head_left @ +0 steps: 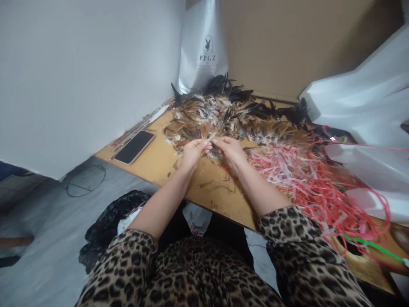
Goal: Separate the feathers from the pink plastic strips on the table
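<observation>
A big heap of brown, black and white feathers point(230, 115) lies on the wooden board point(159, 160). My left hand point(193, 152) and my right hand point(230, 150) meet at the heap's near edge. Both are closed in a pinch. Between them they hold a small bunch of pale brown feathers point(211, 137), which sticks up from the left fingers. My sleeves have a leopard print.
A tangle of red and pink plastic strings point(306, 179) covers the board's right side. A dark phone point(134, 146) lies at the left edge. A silver bag point(204, 47) stands behind the feathers, white plastic sheeting point(367, 102) at right, a black bag point(108, 221) on the floor.
</observation>
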{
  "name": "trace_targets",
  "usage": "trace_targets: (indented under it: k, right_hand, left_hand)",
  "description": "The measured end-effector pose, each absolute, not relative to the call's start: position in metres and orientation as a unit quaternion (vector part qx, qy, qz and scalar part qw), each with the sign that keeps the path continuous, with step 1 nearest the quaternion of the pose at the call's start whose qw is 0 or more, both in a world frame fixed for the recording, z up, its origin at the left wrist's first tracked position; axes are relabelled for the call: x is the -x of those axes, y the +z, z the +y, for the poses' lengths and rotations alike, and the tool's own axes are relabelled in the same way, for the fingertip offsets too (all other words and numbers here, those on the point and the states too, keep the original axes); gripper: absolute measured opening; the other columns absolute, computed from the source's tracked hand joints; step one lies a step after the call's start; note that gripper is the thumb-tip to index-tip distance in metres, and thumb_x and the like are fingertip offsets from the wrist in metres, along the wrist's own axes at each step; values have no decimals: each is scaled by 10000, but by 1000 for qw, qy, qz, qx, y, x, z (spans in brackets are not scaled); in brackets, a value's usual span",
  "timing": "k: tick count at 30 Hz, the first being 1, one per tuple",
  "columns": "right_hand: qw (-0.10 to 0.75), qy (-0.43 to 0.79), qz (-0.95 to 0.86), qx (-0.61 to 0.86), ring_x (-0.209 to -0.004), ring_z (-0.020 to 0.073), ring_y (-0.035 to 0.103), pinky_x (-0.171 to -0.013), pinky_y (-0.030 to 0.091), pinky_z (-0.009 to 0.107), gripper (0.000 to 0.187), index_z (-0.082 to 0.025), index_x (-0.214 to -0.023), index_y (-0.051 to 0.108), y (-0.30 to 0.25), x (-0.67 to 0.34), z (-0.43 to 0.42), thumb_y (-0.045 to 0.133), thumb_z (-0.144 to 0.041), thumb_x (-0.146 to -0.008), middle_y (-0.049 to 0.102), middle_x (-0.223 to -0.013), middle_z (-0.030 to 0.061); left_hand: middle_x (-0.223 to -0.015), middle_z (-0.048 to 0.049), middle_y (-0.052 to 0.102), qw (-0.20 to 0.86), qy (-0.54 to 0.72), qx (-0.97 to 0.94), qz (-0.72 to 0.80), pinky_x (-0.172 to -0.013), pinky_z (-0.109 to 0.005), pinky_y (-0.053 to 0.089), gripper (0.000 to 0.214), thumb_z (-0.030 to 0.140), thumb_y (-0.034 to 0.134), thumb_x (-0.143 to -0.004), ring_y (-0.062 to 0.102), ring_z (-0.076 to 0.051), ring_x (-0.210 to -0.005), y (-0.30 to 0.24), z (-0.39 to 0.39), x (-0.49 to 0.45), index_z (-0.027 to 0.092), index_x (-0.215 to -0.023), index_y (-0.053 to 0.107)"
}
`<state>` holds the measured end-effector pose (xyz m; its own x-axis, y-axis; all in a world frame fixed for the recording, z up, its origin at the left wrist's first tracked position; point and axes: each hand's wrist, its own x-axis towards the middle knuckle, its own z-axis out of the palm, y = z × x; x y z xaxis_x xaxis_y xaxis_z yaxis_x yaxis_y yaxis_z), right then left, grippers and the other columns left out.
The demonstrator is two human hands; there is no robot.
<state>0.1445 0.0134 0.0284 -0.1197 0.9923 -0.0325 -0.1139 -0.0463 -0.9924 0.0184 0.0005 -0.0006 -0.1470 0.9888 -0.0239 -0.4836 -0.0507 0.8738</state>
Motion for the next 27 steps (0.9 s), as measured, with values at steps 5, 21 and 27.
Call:
trace_targets:
  k: [5,21,27]
  right_hand:
    - [495,583,-468,444,-378,44,340,-377,241,187,263,-149,-654,599,29,-144,12,696,-375,-559,454,-415,-63]
    - [488,610,-474,406,-420,42,375,-397,259,184,290,-154,-593,556,30,-149,16,744,-349,-492,494,-476,-54]
    - [468,644,-449,407,-406,36,363,-369,249,177,346,-144,-666,615,29,-147,15,777,-383,-475,528,-498,-39]
  left_hand:
    - [-690,-47,676,538,647,-356,406,-553,-177,469,146,174,703,-642,592,-65,-536,0,0,-21,93,-747,641]
    - [-639,-30,639,706,568,-250,341,-482,-76,436,91,20,550,-763,558,-13,-499,10,-5,-17,61,-731,625]
    - [-605,-14,618,696,591,-243,328,-483,-72,428,90,17,548,-762,548,-6,-483,11,-4,-16,60,-735,622]
